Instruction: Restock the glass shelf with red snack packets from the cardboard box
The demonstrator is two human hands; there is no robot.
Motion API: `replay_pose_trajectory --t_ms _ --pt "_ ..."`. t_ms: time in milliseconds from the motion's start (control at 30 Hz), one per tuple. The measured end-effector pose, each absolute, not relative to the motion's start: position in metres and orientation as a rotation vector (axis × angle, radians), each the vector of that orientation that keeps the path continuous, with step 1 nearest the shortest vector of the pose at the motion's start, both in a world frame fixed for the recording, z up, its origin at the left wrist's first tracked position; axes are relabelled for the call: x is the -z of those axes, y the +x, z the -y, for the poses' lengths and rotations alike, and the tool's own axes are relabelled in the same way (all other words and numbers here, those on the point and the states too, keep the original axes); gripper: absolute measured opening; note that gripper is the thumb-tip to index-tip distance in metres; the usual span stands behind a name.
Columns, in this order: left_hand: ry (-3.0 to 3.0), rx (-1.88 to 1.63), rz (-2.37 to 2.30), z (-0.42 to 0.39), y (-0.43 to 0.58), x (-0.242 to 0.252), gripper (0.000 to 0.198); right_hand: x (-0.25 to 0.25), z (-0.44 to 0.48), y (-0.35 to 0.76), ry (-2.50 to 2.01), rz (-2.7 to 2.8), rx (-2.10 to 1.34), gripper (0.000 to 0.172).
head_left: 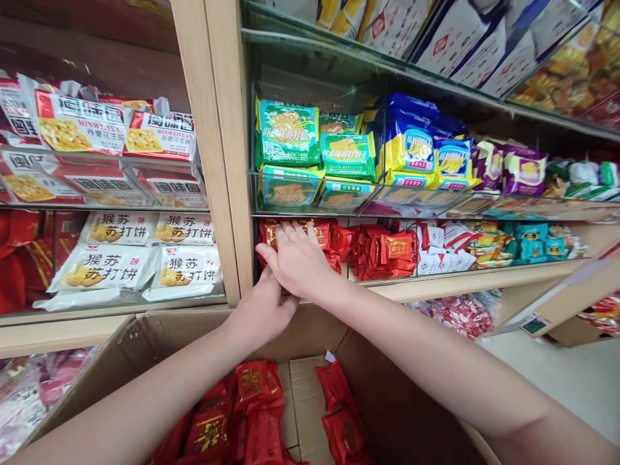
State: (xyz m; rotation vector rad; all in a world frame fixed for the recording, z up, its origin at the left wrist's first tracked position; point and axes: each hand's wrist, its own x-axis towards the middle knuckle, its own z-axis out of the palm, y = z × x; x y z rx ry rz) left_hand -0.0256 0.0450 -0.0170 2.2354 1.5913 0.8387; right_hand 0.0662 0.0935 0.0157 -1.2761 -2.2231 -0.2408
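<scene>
Shelf packets (341, 240), red with gold print, lie in the end bay of the low shelf (465, 281), hard by the wooden post (227, 148); right hand (301, 259) lies over them, palm down, fingers extended and grasping nothing visible, a pose that looks suited to pressing or levelling rather than lifting; left hand (264, 311) is at the front of the same bay, partly behind the right, thumb apart; its fingertips are hidden, so cannot tell whether it grips; perhaps placed there to steady the front of the pile.

Carton (194, 326) stands open directly below the bay, probably so that the reach between the two is short; box packets (259, 384), also red and gold, lie inside in two groups with bare cardboard between.

Rightward along the shelf: more red packs (394, 248), then white-and-red packs (443, 248); apparently kept in bays by kind; above, green packs (290, 132) and blue packs (411, 148) sit behind a glass strip (371, 208), presumably to stop them sliding out; left of the post, white packs (109, 266), faces outward, likely for easy reading.
</scene>
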Motion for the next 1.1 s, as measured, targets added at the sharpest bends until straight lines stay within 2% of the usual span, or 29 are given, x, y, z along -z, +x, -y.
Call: replay_pose_trajectory --t_ms 133,267,500,667,800,867,933,1000,1100 --pt "2.214 -0.840 -1.595 -0.043 -0.025 0.017 0.053 -0.020 -0.111 0.064 -1.320 2.179 0.208 0.069" --pt "2.198 -0.848 -1.606 -0.043 -0.026 0.018 0.053 -0.027 -0.121 0.058 -1.376 2.167 0.260 0.069" --pt "2.228 -0.901 -1.616 -0.041 -0.025 0.019 0.045 -0.031 -0.120 0.051 -1.398 2.197 0.230 0.057" --pt "2.246 -0.895 -1.595 -0.041 -0.027 0.018 0.045 -0.030 -0.070 0.083 -1.153 2.291 0.300 0.041" --pt "2.298 -0.811 -1.608 -0.042 -0.030 0.026 0.064 -0.006 -0.007 0.116 -1.009 2.701 0.118 0.033" --pt "2.354 -0.733 -1.610 -0.041 -0.030 0.032 0.071 0.012 0.010 0.124 -1.018 2.812 0.103 0.049" --pt "2.456 -0.648 -1.596 -0.038 -0.028 0.035 0.069 0.028 0.013 0.126 -1.050 2.824 0.141 0.051" --pt "2.568 -0.585 -1.614 -0.031 -0.025 0.034 0.064 0.042 0.006 0.126 -1.150 2.879 0.069 0.037" --pt "2.654 -0.547 -1.591 -0.015 -0.017 0.025 0.056 0.072 -0.010 0.125 -1.310 3.076 -0.406 0.010"
